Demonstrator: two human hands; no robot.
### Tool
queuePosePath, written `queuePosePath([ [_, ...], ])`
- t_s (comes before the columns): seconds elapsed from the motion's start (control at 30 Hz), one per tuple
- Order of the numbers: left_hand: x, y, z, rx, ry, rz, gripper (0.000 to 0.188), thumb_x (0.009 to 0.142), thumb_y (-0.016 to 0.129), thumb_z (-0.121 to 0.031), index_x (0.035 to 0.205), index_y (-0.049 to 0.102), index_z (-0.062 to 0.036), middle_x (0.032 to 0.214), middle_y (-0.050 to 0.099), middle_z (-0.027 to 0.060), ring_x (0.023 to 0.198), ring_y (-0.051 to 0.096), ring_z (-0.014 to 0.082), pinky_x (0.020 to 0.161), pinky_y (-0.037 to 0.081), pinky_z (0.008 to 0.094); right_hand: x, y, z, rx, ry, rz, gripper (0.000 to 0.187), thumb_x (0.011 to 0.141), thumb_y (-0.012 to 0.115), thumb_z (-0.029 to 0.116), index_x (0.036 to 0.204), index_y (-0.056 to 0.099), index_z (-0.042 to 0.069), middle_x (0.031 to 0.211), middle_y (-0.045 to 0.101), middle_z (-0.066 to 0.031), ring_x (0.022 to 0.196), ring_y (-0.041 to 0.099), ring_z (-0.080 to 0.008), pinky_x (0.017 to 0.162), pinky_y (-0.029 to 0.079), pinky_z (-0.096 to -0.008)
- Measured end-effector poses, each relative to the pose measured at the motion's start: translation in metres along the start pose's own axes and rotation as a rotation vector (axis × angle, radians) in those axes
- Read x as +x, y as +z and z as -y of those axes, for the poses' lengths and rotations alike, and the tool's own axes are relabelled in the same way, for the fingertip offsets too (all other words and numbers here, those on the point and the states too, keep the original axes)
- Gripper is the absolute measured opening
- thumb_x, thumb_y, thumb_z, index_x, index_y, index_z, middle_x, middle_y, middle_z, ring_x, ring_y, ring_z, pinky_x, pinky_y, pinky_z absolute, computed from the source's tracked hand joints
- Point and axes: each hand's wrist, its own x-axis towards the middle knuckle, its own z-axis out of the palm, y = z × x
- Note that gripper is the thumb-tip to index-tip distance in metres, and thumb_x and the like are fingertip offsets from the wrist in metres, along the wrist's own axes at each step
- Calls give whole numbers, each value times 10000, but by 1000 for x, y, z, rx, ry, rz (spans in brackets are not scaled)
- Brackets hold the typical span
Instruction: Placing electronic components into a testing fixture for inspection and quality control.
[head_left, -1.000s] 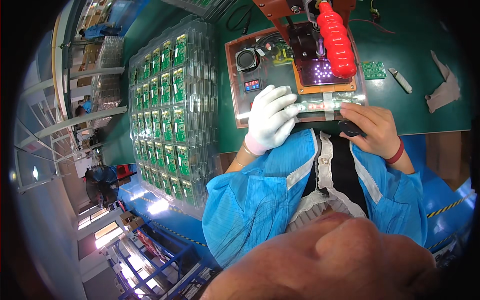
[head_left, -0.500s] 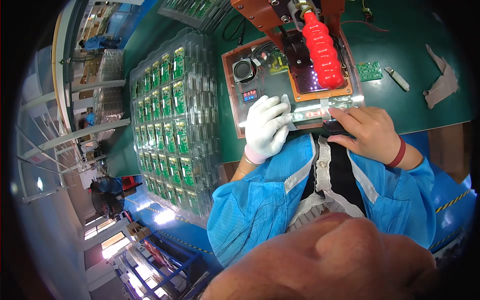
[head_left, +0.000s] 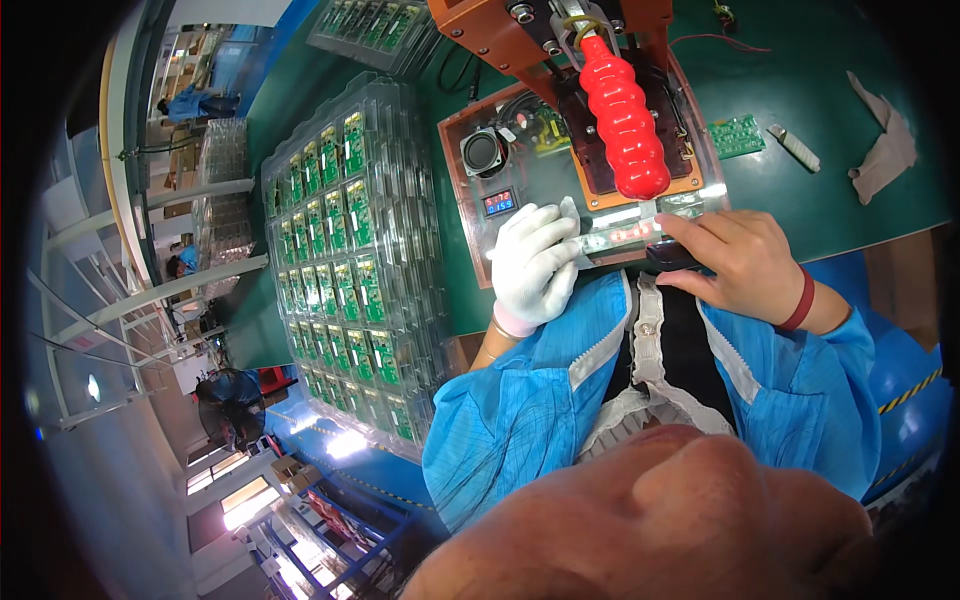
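My left hand (head_left: 535, 262), in a white glove, rests on the front left of a clear-topped test fixture box (head_left: 465, 190). Its fingers lie loosely stretched side by side, with nothing visible in them. At the front right is my bare right hand (head_left: 735, 255), thumb and index finger on either side of a small glossy black object (head_left: 668, 255), its kind unclear. The index fingertip touches a pale tab beside a strip with red lights (head_left: 628, 234). Above the strip, a red ribbed lever handle (head_left: 625, 120) hangs over an orange plate (head_left: 597, 200).
Stacked clear trays of green circuit boards (head_left: 335, 240) stand on the left, with another stack (head_left: 375, 25) behind. A loose circuit board (head_left: 735, 137), a white wrapped tool (head_left: 795, 148) and a cloth scrap (head_left: 885, 150) lie right. The box carries a speaker (head_left: 484, 152) and a small display (head_left: 498, 202).
The view has shifted slightly. The red handle sits lower and farther left over the orange plate, and the lit dots beside it no longer show. Both hands keep their places; the display reading differs.
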Motion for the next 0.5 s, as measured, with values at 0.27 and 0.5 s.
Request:
queuePosePath([
  [0.27,-1,0,1,-9,-8,6,205,687,707,-70,887,702,-26,1058,725,132,1020,662,353,953,503,491,-1,-1,1,5,15,10,495,842,798,364,1226,647,90,794,611,-36,582,595,-195,544,473,-296],
  [0.5,-2,0,1,-6,-9,5,204,695,708,-72,893,707,-28,1066,727,132,1033,666,355,969,502,494,0,-1,1,9,27,13,505,844,797,367,1238,647,89,788,607,-38,585,597,-196,545,471,-298],
])
